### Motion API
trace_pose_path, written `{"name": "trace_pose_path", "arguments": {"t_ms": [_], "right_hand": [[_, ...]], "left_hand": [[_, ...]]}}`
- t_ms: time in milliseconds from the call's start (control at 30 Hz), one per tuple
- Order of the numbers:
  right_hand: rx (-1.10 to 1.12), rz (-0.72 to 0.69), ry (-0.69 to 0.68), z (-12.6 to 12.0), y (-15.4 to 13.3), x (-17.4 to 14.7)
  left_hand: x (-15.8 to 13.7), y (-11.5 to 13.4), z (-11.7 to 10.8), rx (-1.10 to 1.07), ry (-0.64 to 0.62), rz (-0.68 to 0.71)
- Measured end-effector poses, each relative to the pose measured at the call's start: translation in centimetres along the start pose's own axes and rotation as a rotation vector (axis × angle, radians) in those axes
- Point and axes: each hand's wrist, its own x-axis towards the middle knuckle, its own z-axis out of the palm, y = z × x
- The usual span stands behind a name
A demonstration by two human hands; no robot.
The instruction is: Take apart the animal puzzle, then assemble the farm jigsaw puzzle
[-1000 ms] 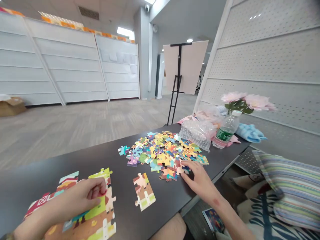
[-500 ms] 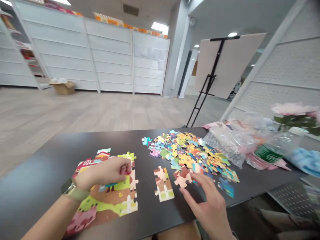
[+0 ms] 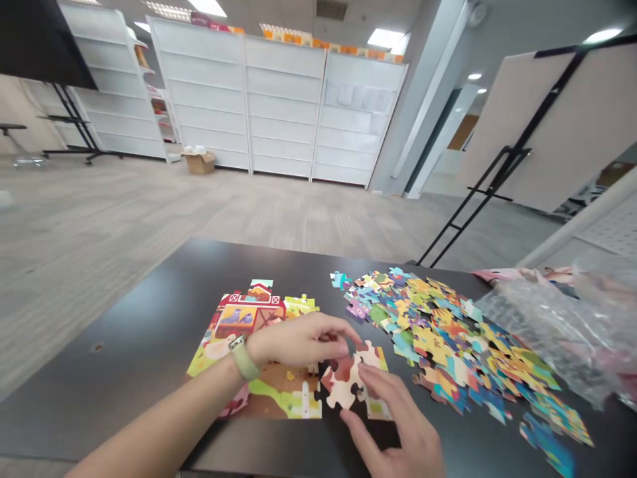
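Note:
A brown and pink jigsaw piece (image 3: 340, 384) lies low over the table between my hands. My right hand (image 3: 401, 421) has its thumb at the piece's lower edge and a finger at its right side, closed about it. From the left, my left hand (image 3: 303, 340) reaches over with finger and thumb bent but apart, their tips at the piece's upper edge. Just right of the piece is a joined strip of puzzle with a white fence (image 3: 377, 398), partly covered by my right fingers. Under my left forearm sits the partly assembled farm puzzle (image 3: 271, 401), its middle hidden.
A spread heap of loose jigsaw pieces (image 3: 432, 318) covers the right of the dark table (image 3: 144, 318). Crumpled clear plastic packaging (image 3: 552, 325) lies beyond it. White shelving (image 3: 283, 106), a cardboard box (image 3: 200, 163) and an easel-like stand (image 3: 478, 192) are farther back.
The view has swung right to left across the room. My right hand has brought the brown and pink piece to the fence strip, and my left hand has uncurled and come to it.

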Motion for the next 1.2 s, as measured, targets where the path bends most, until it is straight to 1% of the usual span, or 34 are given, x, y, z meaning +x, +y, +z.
{"name": "trace_pose_path", "arguments": {"t_ms": [100, 167, 233, 333, 467, 533, 600, 733, 800, 833, 900, 967, 1067, 1133, 1200], "right_hand": [[0.027, 0.061, -0.057, 0.0, 0.3, -0.5], [0.085, 0.161, -0.045, 0.0, 0.4, -0.7], [0.176, 0.295, -0.032, -0.1, 0.4, -0.8], [0.300, 0.447, -0.025, -0.4, 0.1, -0.6], [0.387, 0.523, -0.027, -0.8, -0.3, -0.1], [0.436, 0.539, -0.030, -0.9, -0.4, 0.1], [0.488, 0.554, -0.013, -0.9, -0.3, 0.1], [0.560, 0.580, 0.021, -0.7, 0.4, -0.5], [0.569, 0.586, -0.005, -0.6, 0.8, -0.8], [0.571, 0.584, -0.029, -0.6, 1.0, -0.7], [0.568, 0.567, -0.062, -0.9, 1.1, -0.2], [0.564, 0.541, -0.088, -1.4, 0.9, 1.0], [0.547, 0.484, -0.174, -2.0, 0.6, 4.1], [0.554, 0.435, -0.270, -1.9, 0.6, 6.6], [0.612, 0.407, -0.395, -1.3, 1.2, 8.8]], "left_hand": [[0.2, -0.4, 0.4, -0.134, 0.008, -0.024], [0.1, -0.4, 0.5, -0.230, 0.006, -0.069], [0.0, 0.0, 0.6, -0.277, -0.019, -0.120], [-0.2, 0.6, 0.8, -0.200, -0.023, -0.153], [-0.3, 0.8, 1.1, -0.095, -0.034, -0.156], [-0.2, 0.7, 0.9, -0.087, -0.029, -0.149], [-0.2, 0.7, 0.3, -0.108, 0.026, -0.113], [-0.3, 0.9, -1.5, -0.122, 0.238, -0.011], [-0.4, 0.8, -2.1, -0.123, 0.326, 0.009], [-0.4, 0.8, -2.2, -0.138, 0.350, 0.015], [-0.2, 0.5, -1.9, -0.194, 0.350, 0.020], [0.1, 0.1, -1.1, -0.252, 0.316, 0.021], [0.6, -0.6, 0.2, -0.293, 0.281, 0.025], [0.8, -0.9, 0.7, -0.286, 0.295, 0.033], [0.9, -1.2, 0.6, -0.271, 0.329, 0.040]]}}
